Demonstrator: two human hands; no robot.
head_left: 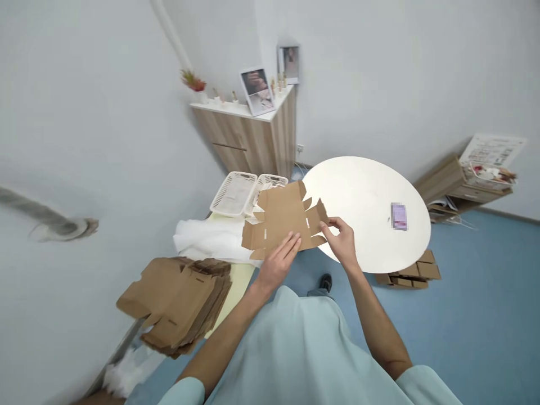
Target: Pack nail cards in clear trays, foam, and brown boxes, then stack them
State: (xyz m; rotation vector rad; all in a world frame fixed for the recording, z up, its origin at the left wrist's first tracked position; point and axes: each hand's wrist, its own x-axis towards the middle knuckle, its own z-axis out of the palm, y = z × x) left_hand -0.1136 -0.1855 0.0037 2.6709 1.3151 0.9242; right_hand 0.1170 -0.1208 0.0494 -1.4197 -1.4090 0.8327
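An unfolded cardboard box blank (283, 216) is in front of me, over the gap between the side table and the round table. My left hand (278, 261) lies along its near edge, fingers stretched together on top and the thumb out of sight; it appears to hold the sheet there. At the right side, my right hand (341, 242) pinches a flap between thumb and fingers, and that flap is bent upward. A stack of flat box blanks (181, 301) rests to the left of my left forearm.
The white round table (363, 185) carries a small purple item, blurred out (399, 216). White plastic baskets (234, 194) and a white wrapping roll (206, 239) stand on the left. Cardboard boxes (415, 270) sit beneath the round table. A wooden cabinet (248, 138) fills the corner.
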